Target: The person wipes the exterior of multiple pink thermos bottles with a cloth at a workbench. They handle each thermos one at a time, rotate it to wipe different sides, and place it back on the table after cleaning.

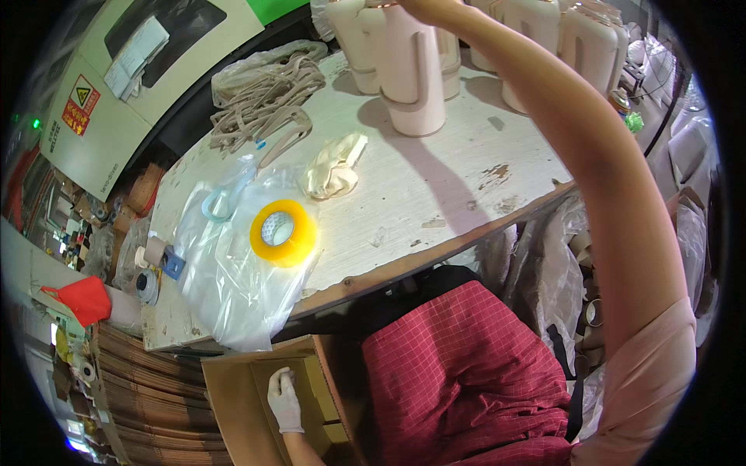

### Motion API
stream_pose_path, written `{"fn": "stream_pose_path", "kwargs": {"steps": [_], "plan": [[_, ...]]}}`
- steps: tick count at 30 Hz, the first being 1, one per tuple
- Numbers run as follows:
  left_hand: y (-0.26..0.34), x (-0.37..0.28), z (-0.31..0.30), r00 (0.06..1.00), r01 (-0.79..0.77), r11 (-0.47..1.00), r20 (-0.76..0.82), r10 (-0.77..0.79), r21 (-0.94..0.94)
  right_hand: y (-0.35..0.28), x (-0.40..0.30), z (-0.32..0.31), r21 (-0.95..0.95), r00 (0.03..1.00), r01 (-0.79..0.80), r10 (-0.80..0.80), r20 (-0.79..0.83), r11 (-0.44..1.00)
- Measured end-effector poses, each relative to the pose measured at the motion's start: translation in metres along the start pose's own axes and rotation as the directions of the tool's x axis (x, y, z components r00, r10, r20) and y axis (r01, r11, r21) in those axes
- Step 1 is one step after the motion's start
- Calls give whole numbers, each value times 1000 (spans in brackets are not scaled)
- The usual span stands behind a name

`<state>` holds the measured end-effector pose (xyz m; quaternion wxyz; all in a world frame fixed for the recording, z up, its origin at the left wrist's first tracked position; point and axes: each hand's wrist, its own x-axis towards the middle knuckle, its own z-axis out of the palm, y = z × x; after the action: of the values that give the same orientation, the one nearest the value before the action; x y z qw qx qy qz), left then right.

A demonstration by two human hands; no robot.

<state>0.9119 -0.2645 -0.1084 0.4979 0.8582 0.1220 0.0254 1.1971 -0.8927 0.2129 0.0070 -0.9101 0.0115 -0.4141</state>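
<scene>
My left hand (284, 403), in a white glove, is over the open cardboard box (227, 396) beside my legs. Its fingers are bent and close together; nothing shows in them, though the palm side is hidden. My bare right arm reaches across the table to the far side. At the top edge of the view my right hand (424, 7) is at the rim of a pale pink jug (411, 70), and its fingers are mostly cut off. The jug stands upright, with a long side handle. More pale jugs (530, 29) with copper-coloured rims stand behind it.
On the white worn table (431, 198) lie a yellow tape roll (303, 233), clear plastic bags (233, 285), a crumpled cream glove (335, 169) and a heap of beige straps (262, 93). Flattened cartons (151, 396) are stacked at lower left. A machine (151, 64) stands behind.
</scene>
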Motion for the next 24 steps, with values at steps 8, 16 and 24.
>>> {"fn": "stream_pose_path", "kwargs": {"steps": [8, 16, 24], "plan": [[69, -37, 19, 988, -154, 979, 37, 150, 131, -32, -201, -143, 237, 923, 371, -328, -203, 898], [249, -35, 66, 796, -459, 803, 225, 562, -380, -81, -186, -222, 636, 987, 18, -116, 114, 771], [332, 1, 175, 422, -276, 907, 808, 411, -317, -75, -242, -181, 517, 921, -105, -113, 374, 850]]}}
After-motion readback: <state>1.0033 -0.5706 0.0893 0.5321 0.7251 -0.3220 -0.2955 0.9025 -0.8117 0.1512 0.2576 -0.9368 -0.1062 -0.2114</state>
